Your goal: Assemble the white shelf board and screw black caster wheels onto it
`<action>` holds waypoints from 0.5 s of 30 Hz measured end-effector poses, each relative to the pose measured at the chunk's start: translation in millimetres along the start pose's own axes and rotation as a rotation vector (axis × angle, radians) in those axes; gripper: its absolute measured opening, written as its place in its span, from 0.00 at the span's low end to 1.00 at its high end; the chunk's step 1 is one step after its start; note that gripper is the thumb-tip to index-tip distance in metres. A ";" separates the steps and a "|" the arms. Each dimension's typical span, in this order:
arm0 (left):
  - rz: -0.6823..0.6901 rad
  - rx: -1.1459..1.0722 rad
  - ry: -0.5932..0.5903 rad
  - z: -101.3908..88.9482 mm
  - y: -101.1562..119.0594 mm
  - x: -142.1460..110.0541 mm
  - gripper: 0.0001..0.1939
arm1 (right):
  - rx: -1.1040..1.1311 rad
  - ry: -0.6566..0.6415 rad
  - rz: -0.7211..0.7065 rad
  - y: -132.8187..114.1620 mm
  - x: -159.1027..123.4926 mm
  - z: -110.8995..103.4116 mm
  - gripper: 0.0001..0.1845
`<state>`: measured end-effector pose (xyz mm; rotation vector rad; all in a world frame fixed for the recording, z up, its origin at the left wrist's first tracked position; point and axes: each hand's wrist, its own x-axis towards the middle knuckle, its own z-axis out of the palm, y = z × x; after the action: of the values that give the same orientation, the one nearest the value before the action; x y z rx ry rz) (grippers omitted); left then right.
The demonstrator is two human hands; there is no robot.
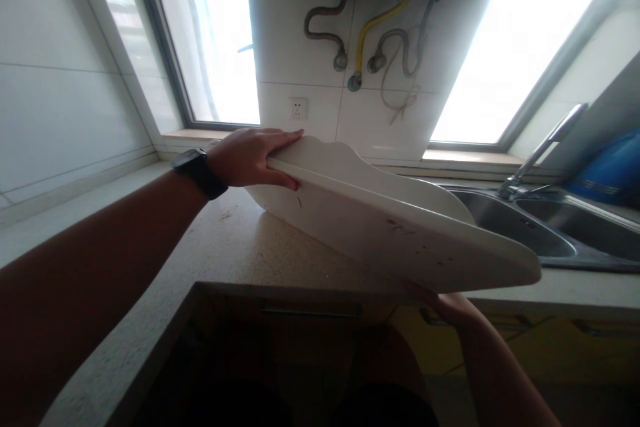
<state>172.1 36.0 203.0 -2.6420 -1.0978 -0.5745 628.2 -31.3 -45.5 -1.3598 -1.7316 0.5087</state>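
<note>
Left hand (253, 157) clamped on the far end of a large white flat plastic board with curved edges (390, 220), fingers laid across the upper face, thumb tucked under the edge; grip firm on the board. Black watch (199, 172) worn on the left wrist. Right hand (447, 307) set beneath the near right end of the same board, mostly hidden by it; touching and supporting from below, though whether the fingers close round the edge cannot be told. Board held tilted, raised clear of the speckled beige stone desk (235, 240) along most of its length, its far lower corner close to or resting on that surface; contact not certain. A few small dark marks noted on the board's side face. Right end of the board overhanging the rim of a stainless steel double sink (550, 233), set into the desk. Chrome tap (545, 147) standing behind the sink, with a blue container (610, 167) just beyond, at the right edge. White tiled wall behind, carrying a white socket (299, 108) and several looped flexible hoses, grey and yellow (373, 30), under a dark box. Bright windows (210, 33) either side of the tiled pillar. Dark cabinet front below the desk edge.
</note>
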 end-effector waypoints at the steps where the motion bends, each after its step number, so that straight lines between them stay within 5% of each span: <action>1: 0.000 0.000 -0.002 -0.8 1.0 2.9 0.52 | -0.005 -0.005 0.004 0.9 0.8 -0.3 0.22; 8: -0.123 0.042 -0.051 -13.0 14.8 28.2 0.45 | 0.078 -0.106 0.129 12.4 2.0 -3.2 0.33; 15: -0.160 -0.024 -0.116 -13.4 2.8 50.7 0.33 | 0.232 -0.119 0.246 -3.2 -0.7 0.9 0.27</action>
<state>203.1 61.3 237.0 -2.6535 -1.3542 -0.4709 625.7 -32.8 -43.8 -1.4032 -1.5482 0.9155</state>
